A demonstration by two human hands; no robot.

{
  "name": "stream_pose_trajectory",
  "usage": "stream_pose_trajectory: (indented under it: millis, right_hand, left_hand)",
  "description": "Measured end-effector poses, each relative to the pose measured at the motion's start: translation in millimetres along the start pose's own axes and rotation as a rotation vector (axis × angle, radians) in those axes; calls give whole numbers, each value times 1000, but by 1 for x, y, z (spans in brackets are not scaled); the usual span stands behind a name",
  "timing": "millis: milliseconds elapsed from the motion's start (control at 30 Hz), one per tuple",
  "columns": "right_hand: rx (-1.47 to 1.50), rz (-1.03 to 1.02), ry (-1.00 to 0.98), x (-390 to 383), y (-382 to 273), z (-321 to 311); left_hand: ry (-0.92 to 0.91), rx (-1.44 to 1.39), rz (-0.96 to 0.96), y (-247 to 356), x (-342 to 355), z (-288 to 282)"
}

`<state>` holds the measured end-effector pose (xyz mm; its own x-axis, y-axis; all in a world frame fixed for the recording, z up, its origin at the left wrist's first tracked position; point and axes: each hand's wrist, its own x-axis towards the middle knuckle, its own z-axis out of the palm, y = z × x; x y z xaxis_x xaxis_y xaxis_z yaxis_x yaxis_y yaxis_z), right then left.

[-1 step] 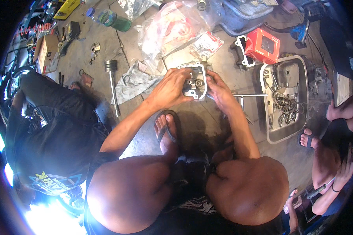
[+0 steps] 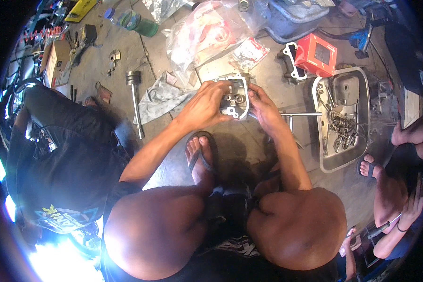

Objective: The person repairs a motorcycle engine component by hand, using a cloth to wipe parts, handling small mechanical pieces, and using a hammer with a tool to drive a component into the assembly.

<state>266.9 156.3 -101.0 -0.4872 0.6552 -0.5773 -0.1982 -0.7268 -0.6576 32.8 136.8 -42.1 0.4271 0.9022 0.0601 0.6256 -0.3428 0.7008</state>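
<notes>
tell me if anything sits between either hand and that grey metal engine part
Nothing visible does. The left hand already grips the metal engine part from its left side, and the right hand touches its right edge. Both hold it up above the concrete floor.

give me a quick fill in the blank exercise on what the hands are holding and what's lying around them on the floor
1. Both hands, left hand and right hand, hold a grey ____ engine part.
2. The metal tray of small parts lies to the person's ____.
3. The box beyond the tray is ____.

Missing words: metal; right; red
</notes>
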Motion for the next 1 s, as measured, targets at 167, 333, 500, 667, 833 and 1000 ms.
stream_pose_trajectory:
  millis: [167,333,500,667,833,1000]
  right_hand:
    - [-123,-25,94,0,1,6]
    - [-320,-52,196,-5,-7,13]
    - [-408,-62,258,-2,0,14]
    - [-551,-111,341,-6,1,11]
    - [-608,-148,347,-7,-2,13]
    - [-508,-109,315,-9,-9,11]
  left_hand:
    - [21,35,33,-4,-2,4]
    - [33,-19,13,-2,-1,7]
    - [52,33,60,2,-5,17]
    - [15,40,14,7,6,10]
    - [-31,56,-34,14,10,9]
    - [-3,156,25,16,18,13]
